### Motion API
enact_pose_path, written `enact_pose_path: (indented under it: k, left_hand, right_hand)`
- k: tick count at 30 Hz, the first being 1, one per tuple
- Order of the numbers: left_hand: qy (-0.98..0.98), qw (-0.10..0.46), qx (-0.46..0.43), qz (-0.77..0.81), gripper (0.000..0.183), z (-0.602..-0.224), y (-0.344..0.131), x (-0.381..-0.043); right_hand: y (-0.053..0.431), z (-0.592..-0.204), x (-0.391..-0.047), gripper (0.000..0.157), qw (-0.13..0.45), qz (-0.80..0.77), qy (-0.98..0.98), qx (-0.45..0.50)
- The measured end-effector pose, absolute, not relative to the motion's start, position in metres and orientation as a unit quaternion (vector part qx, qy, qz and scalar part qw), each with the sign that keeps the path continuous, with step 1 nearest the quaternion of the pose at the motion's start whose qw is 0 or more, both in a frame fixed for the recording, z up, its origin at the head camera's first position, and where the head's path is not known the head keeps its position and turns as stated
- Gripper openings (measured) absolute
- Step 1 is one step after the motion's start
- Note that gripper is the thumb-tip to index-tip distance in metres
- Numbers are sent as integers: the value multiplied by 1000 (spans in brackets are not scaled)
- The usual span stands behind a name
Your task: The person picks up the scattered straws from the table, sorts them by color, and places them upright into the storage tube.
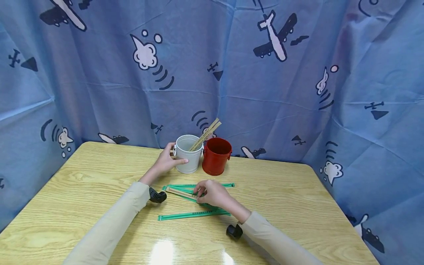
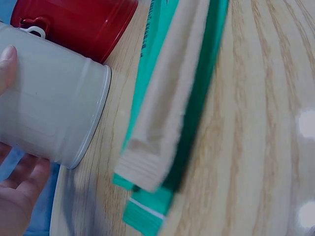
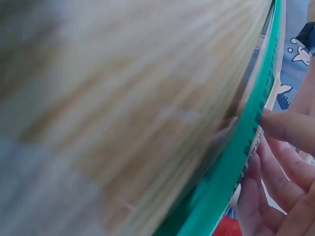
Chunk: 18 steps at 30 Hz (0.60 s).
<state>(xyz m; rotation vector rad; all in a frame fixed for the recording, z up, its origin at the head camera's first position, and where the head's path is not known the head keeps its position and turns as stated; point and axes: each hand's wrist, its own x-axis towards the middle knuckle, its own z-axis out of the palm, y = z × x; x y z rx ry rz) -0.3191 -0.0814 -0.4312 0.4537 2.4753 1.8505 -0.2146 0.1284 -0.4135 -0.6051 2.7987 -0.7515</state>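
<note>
My left hand (image 1: 167, 161) grips the white bucket (image 1: 188, 163) by its left side, thumb across the front. Two tan chopstick packets (image 1: 207, 134) lean out of that bucket to the right. My right hand (image 1: 215, 193) pinches a tan chopstick packet (image 1: 182, 193) near its right end, low over the table. Under and around it lie green chopstick packets (image 1: 218, 185), partly hidden by the hand. In the left wrist view the tan packet (image 2: 165, 98) lies over the green ones. A green packet (image 3: 256, 113) crosses the right wrist view, close to the right fingers.
A red bucket (image 1: 213, 165) stands against the white bucket's right side. Nearer the front edge, another green packet (image 1: 179, 216) lies on the wooden table (image 1: 285, 206). Behind the table hangs a blue curtain (image 1: 185, 73) with airplane prints.
</note>
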Motion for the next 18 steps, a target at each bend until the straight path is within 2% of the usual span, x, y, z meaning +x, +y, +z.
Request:
enact_pose_path:
  k: [9,18]
  left_hand:
    - [789,3,149,596,81,-433,-81,-320]
    - [788,12,142,599,82,-432,-80,-321]
  right_hand:
    - [129,-409,-217,18,99,-242,947,-185]
    - [136,-404,-219,12,102,-262,941,-189]
